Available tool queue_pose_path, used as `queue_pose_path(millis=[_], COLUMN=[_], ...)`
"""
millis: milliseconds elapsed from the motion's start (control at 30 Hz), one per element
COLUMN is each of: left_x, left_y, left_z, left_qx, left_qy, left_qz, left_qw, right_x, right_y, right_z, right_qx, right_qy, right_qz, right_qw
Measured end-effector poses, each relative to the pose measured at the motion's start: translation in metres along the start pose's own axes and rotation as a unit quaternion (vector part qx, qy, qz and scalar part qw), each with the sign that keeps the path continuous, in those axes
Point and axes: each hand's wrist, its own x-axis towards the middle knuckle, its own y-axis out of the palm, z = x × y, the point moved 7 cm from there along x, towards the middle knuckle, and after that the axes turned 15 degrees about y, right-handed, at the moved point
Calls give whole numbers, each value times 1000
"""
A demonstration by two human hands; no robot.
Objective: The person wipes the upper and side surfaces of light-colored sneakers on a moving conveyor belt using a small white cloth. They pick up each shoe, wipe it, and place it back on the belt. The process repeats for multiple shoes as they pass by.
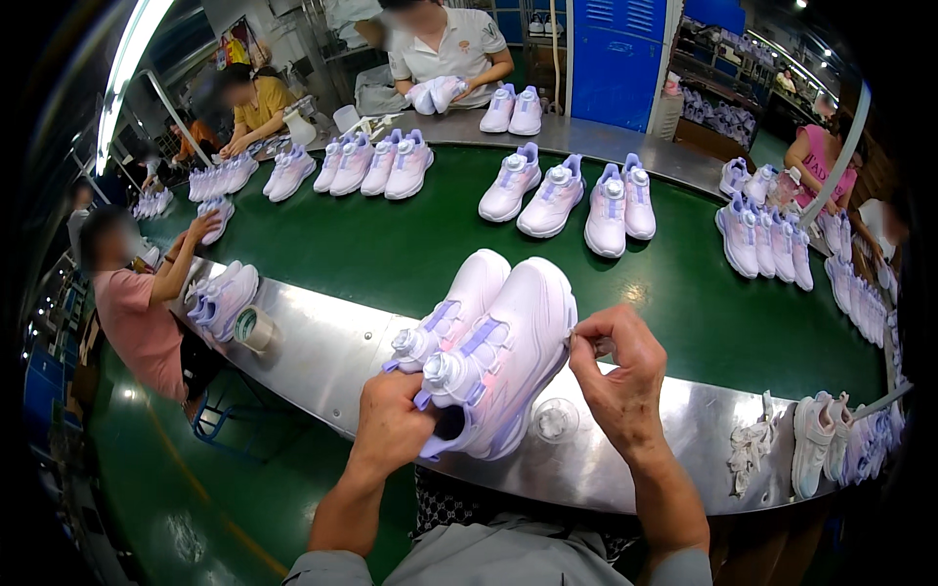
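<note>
My left hand [393,422] is closed at the heel end of a pair of pale pink-and-lilac sneakers, holding them up side by side above the metal ledge. The nearer sneaker [516,337] has a round clear dial on its tongue and partly covers the other sneaker [476,285]. Thumb and forefinger of my right hand [622,383] are pinched together against the sole edge near the nearer sneaker's toe. Whatever sits between those fingertips is too small to make out. Below the sneakers, beside my right wrist, a small clear cup [555,420] stands on the ledge.
A green conveyor belt [430,230] carries several similar sneakers [552,197]. Left on the metal ledge [322,322] are a tape roll [256,329] and more sneakers [225,298]; a crumpled white cloth [750,454] lies right. Co-workers sit around the belt, one handling sneakers [437,95] opposite.
</note>
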Motion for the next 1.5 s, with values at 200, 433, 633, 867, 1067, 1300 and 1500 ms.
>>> queue_pose_path(millis=[200,433,633,867,1067,1300,1500], left_x=[3,4,3,4,6,1,-6], left_y=[-1,-5,-4,-3,-7,-5,-6], left_z=[7,12,19,41,42,73,80], left_qx=[-13,-40,-73,-20,-52,-97,-135], left_qy=[-39,-90,-128,-146,-149,-206,-211], left_qz=[-20,-16,-43,-47,-65,-104,-95], left_qw=[999,995,988,988,985,968,964], right_x=[-29,-42,-31,-70,-38,-77,-38], right_y=[28,33,43,64,62,80,67], right_z=[4,13,21,31,29,26,20], right_qx=[8,7,17,-52,-11,-115,23], right_qy=[1,-3,26,-78,-17,-144,37], right_qz=[37,71,104,114,106,84,89], right_qw=[999,997,994,989,994,979,995])
